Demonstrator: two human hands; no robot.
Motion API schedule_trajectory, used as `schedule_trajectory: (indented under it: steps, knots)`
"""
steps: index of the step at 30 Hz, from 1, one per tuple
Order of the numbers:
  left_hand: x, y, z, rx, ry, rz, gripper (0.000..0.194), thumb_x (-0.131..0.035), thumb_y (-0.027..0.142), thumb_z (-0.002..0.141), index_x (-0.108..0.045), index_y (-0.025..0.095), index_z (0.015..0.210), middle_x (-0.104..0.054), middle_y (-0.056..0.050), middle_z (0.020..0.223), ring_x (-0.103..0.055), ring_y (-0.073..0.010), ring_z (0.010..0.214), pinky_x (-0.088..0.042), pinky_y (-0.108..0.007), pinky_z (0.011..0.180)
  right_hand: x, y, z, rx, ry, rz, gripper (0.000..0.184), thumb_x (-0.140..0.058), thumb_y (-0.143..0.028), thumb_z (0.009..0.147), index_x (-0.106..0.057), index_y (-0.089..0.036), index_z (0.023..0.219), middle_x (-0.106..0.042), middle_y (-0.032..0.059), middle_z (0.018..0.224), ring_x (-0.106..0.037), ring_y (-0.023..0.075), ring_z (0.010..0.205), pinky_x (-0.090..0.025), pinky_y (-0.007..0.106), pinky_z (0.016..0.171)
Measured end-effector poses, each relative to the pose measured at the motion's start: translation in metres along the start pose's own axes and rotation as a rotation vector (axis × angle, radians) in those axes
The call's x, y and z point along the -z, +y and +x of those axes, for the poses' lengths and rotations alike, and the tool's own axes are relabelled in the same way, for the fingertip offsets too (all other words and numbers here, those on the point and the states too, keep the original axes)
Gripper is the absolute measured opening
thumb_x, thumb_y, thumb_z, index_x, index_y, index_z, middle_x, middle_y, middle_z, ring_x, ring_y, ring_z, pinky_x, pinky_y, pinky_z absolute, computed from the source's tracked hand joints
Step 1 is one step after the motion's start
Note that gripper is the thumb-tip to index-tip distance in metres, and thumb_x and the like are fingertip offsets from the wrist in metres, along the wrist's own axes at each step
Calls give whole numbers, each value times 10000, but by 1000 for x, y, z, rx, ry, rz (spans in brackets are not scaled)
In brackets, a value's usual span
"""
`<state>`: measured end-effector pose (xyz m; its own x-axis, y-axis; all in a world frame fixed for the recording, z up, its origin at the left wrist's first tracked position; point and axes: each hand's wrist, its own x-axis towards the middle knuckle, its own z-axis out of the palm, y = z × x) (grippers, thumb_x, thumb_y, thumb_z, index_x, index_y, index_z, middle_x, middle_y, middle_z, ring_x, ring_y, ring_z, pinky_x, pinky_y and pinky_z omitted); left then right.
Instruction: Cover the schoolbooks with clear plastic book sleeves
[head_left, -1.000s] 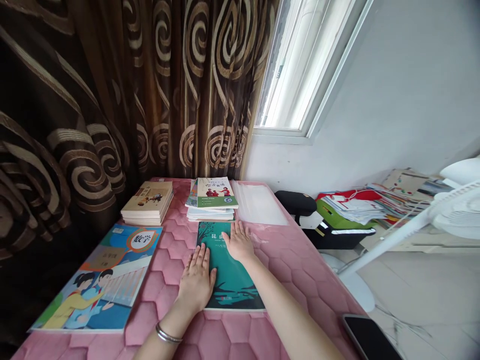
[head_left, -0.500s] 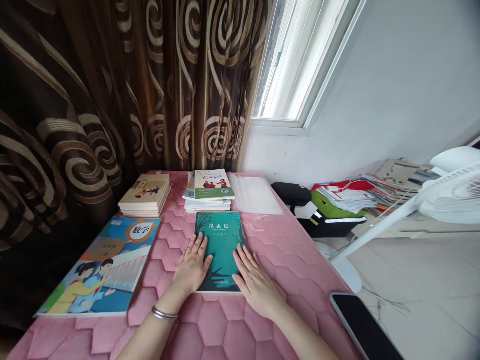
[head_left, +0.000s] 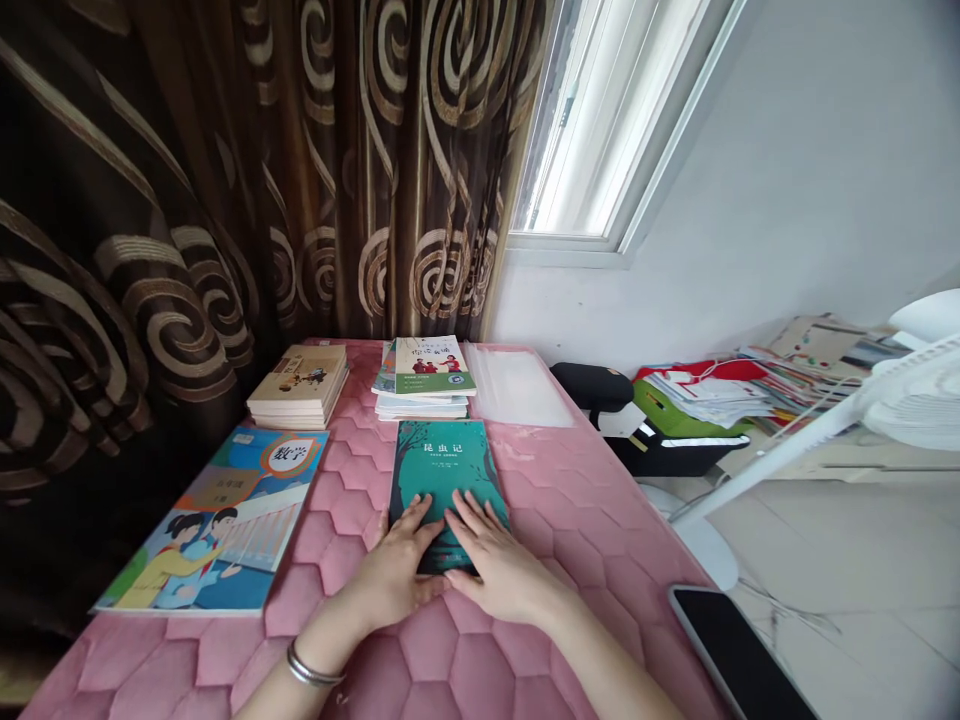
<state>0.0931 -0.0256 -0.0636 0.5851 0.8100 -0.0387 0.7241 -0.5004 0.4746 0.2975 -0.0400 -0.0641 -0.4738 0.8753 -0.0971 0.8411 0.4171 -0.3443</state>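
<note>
A teal paperback book [head_left: 448, 475] with white Chinese characters lies flat on the pink hexagon-quilted cover [head_left: 439, 655]. My left hand [head_left: 401, 565] rests on the lower left of its cover, fingers stretched out, thumb by the bottom edge. On the lower right lies my right hand [head_left: 502, 565], its fingers also extended and its thumb at the same edge. The thumbs are close together, and both hands are open. To the left is a blue math textbook [head_left: 247, 535] with two drawn children on it.
Behind the teal book stand a stack of beige books [head_left: 300, 385] and a stack of thin booklets [head_left: 425, 375]. A translucent white sheet [head_left: 517, 385] lies beside them. A phone [head_left: 739, 650] sits at the right edge, near a white fan [head_left: 795, 445]. Dark curtains [head_left: 360, 170] hang behind.
Both hands have moved inward from the book's sides onto its lower cover, with the thumbs now at its bottom edge. The view has shifted slightly.
</note>
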Motion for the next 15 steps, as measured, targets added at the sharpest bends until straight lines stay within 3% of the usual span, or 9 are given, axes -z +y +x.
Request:
schedule_trajectory:
  steps: [6, 11, 15]
  knots:
    - [1, -4, 2, -30, 13, 17, 703, -724, 367, 723, -465, 276, 1371, -267, -113, 1554, -255, -321, 1419, -159, -614, 1137, -5, -5, -2, 125, 138, 50, 699, -584, -422, 843, -394, -81, 1423, -238, 156, 1547, -154, 288, 1444, -207, 476, 1179]
    - [0, -12, 2, -86, 44, 20, 659, -720, 353, 718, -503, 263, 1334, -303, -118, 1539, -270, -306, 1416, -180, -593, 1139, -10, -3, -6, 142, 213, 66, 366, -617, -372, 836, -629, -183, 1149, -428, 105, 1468, -274, 256, 1414, -274, 463, 1158]
    - [-1, -12, -2, -116, 88, 15, 552, -717, 347, 725, -577, 253, 1250, -392, -122, 1495, -307, -316, 1400, -158, -594, 1140, -14, -4, -4, 133, 266, 49, 308, -640, -382, 823, -653, -193, 1067, -481, 113, 1427, -333, 253, 1388, -301, 449, 1146]
